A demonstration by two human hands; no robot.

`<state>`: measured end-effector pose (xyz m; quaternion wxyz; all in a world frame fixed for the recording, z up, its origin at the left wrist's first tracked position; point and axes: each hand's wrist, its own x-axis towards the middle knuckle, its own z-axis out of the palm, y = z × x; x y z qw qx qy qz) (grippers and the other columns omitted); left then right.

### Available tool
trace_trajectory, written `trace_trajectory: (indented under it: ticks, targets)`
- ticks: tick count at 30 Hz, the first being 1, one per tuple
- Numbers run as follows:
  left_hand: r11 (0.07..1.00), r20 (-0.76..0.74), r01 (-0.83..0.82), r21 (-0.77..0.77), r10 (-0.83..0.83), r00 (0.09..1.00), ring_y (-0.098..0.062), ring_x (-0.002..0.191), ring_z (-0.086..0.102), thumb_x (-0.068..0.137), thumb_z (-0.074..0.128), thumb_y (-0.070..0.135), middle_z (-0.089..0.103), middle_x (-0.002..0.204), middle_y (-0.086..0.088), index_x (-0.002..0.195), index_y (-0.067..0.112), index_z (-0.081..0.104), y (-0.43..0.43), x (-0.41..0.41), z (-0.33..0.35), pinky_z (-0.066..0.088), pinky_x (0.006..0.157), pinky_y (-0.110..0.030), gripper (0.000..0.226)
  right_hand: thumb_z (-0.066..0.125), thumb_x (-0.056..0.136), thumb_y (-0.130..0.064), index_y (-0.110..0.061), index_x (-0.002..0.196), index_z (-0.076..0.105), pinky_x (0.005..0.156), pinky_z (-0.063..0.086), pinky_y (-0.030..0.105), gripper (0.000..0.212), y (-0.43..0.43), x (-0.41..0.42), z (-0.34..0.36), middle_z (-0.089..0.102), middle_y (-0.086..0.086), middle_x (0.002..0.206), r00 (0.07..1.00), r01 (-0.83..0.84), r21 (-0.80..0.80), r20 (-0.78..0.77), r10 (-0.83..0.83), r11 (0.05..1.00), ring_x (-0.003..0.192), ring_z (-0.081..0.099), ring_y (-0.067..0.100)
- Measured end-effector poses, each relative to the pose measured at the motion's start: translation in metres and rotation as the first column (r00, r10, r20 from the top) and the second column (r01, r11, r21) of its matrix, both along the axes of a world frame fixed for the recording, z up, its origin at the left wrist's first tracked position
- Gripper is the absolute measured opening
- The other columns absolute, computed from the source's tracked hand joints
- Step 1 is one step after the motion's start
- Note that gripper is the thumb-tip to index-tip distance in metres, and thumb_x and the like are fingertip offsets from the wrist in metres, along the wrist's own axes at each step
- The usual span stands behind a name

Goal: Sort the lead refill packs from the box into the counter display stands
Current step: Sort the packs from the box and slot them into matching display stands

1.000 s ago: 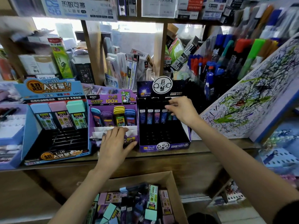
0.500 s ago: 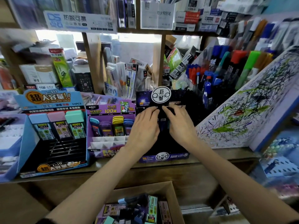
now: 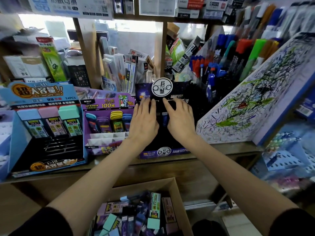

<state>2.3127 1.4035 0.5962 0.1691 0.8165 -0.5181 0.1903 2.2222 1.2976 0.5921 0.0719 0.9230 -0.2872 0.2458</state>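
Left hand (image 3: 144,122) and right hand (image 3: 181,123) lie flat, fingers straight, on the black stand (image 3: 163,151). The box (image 3: 172,186) of packs (image 3: 154,207) sits below the worktop (image 3: 221,150).

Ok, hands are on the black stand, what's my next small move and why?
Probably lift the right hand and reach into the cardboard box for another pack: it and the left hand rest on the black stand, fingers spread, gripping nothing, and many packs remain below.

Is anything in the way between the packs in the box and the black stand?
Nothing visible. The box sits open below the counter; the left hand and right hand rest high on the black stand.
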Motion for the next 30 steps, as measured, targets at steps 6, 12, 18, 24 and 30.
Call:
trace_trajectory:
  ticks: [6, 12, 18, 24, 30]
  targets:
    - [0.980, 0.022, 0.173, -0.096, -0.172, 0.985, -0.029, 0.107, 0.055, 0.088, 0.054, 0.015, 0.057, 0.115, -0.011, 0.119, 0.006, 0.054, 0.059, -0.026, 0.005, 0.039, 0.089, -0.037, 0.032, 0.048, 0.088, -0.004, -0.013, 0.141, 0.037, 0.103, 0.035, 0.041, 0.055, 0.027, -0.032, 0.017, 0.039, 0.012, 0.134, 0.975, -0.159, 0.181, 0.186, 0.125, 0.971, 0.123, 0.038, 0.029]
    - [0.977, -0.298, 0.166, 0.132, -0.121, 0.947, -0.020, 0.096, 0.057, 0.094, 0.048, 0.027, 0.053, 0.111, 0.001, 0.119, 0.017, 0.052, 0.164, -0.047, -0.072, 0.043, 0.076, -0.032, 0.027, 0.050, 0.094, -0.019, -0.016, 0.117, 0.059, 0.089, 0.041, 0.027, 0.025, 0.093, -0.091, -0.043, 0.053, -0.002, 0.113, 0.908, -0.380, 0.519, 0.051, 0.416, 0.766, 0.106, 0.049, 0.012]
    - [0.931, -0.607, 0.107, 0.349, 0.137, 0.783, -0.025, 0.121, 0.047, 0.096, 0.049, 0.028, 0.043, 0.133, -0.003, 0.127, 0.017, 0.045, 0.231, -0.060, -0.189, 0.042, 0.087, -0.033, 0.033, 0.053, 0.094, -0.025, -0.017, 0.120, 0.059, 0.077, 0.040, 0.024, 0.028, 0.133, -0.116, -0.153, 0.059, 0.003, 0.120, 0.859, -0.091, 0.791, -0.246, 0.450, 0.605, 0.106, 0.056, 0.017]
    - [0.919, -0.803, 0.165, 0.357, 0.212, 0.556, -0.015, 0.111, 0.052, 0.087, 0.063, 0.037, 0.048, 0.125, -0.004, 0.129, 0.013, 0.046, 0.254, -0.069, -0.255, 0.042, 0.089, -0.023, 0.051, 0.061, 0.088, -0.029, -0.016, 0.093, 0.059, 0.072, 0.046, 0.032, 0.015, 0.157, -0.129, -0.238, 0.064, 0.003, 0.094, 0.848, 0.185, 0.835, -0.402, 0.345, 0.519, 0.086, 0.060, 0.019]
    - [0.901, -0.858, 0.208, 0.381, 0.261, 0.442, -0.015, 0.104, 0.052, 0.078, 0.073, 0.038, 0.051, 0.111, -0.002, 0.122, 0.012, 0.049, 0.242, -0.083, -0.282, 0.039, 0.077, -0.022, 0.057, 0.063, 0.084, -0.020, -0.011, 0.095, 0.061, 0.074, 0.051, 0.033, 0.015, 0.188, -0.123, -0.264, 0.066, 0.009, 0.097, 0.887, 0.094, 0.849, -0.309, 0.344, 0.520, 0.090, 0.062, 0.024]
